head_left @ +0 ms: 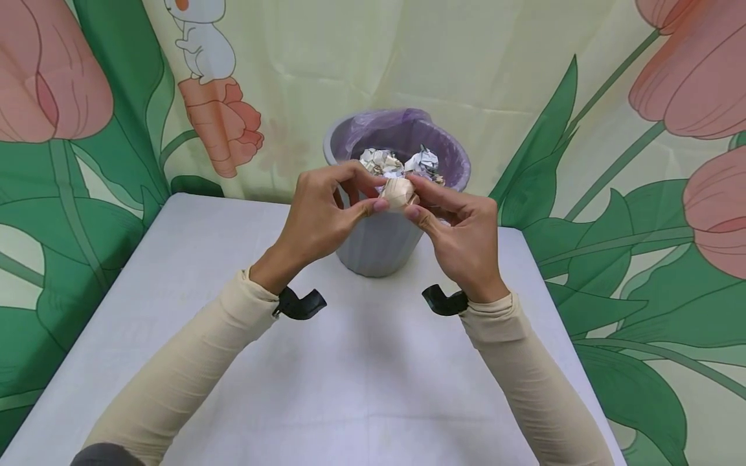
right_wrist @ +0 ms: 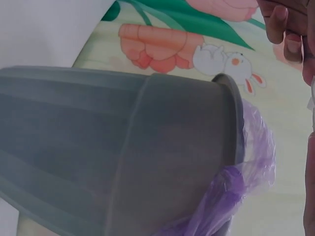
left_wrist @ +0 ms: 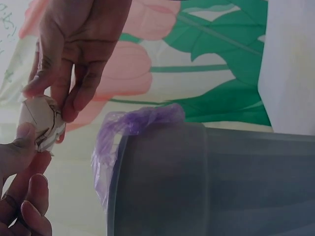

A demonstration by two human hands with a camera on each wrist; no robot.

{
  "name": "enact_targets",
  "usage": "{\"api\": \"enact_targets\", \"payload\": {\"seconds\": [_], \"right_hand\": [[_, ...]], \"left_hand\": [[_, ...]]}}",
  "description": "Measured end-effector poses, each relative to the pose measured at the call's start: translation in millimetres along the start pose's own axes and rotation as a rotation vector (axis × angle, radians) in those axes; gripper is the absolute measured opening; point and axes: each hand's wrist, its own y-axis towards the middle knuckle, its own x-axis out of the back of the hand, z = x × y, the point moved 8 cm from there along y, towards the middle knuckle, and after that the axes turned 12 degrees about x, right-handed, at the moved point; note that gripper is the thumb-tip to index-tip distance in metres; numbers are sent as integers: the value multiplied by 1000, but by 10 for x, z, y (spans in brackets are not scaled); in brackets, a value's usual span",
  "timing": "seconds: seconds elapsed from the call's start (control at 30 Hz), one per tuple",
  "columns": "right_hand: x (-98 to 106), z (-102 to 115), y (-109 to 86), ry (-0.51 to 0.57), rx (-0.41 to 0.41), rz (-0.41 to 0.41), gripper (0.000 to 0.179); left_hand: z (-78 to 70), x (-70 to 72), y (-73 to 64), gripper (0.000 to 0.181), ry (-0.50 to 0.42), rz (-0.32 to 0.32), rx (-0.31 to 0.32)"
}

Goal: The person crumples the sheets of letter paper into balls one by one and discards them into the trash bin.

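Between my two hands is a small crumpled ball of cream paper (head_left: pixel 399 193), held up in front of the bin's opening. My left hand (head_left: pixel 322 217) pinches its left side with thumb and forefinger. From the right, my right hand (head_left: pixel 463 233) pinches it the same way. In the left wrist view the paper ball (left_wrist: pixel 42 120) shows folds and a dark crease, with fingers of both hands round it. Behind the hands stands a grey bin (head_left: pixel 375 249) lined with a purple plastic bag (head_left: pixel 402 123). Crumpled paper (head_left: pixel 422 160) lies inside it.
The bin stands near the back of a table with a white cover (head_left: pixel 367 375). A curtain (head_left: pixel 443 58) printed with tulips, leaves and a rabbit hangs behind and at both sides. Black wrist mounts (head_left: pixel 300 304) sit below the hands.
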Motion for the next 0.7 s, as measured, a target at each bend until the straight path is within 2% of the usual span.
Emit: {"api": "enact_targets", "payload": {"seconds": [0.4, 0.7], "right_hand": [[46, -140, 237, 45, -61, 10, 42], [53, -337, 437, 34, -150, 40, 40]], "left_hand": [[18, -8, 265, 26, 40, -4, 32], [96, -32, 502, 24, 107, 10, 91]]}}
